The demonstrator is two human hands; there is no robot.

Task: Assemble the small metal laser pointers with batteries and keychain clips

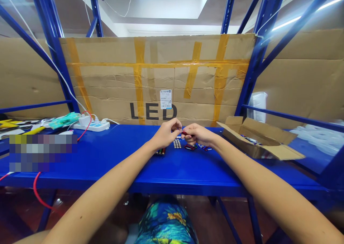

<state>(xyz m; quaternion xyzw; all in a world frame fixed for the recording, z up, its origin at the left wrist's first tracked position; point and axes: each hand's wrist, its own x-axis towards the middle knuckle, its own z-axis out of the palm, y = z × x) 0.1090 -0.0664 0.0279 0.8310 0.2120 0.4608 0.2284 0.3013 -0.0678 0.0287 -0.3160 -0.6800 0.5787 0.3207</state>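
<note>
In front of me, above the blue table (115, 165), my two hands meet. My right hand (198, 133) is closed round a small, shiny red piece (184, 132); its kind is mostly hidden by the fingers. Thumb and forefinger of my left hand (168, 132) pinch at the end of that piece, and whatever they grip is too small to name. Below the hands lie rows of small round silver pieces (177, 144) that look like button cells. Beside them are several short dark tubes with coloured ends (161, 151) and several red and blue carabiner-like clips (189, 147).
An open cardboard box (252, 149) with metallic items stands at the right. A white power strip (94, 125) with plugs and cables sits at the back left, near a teal packet (64, 120). A large taped cardboard sheet (113, 82) walls off the back between blue posts.
</note>
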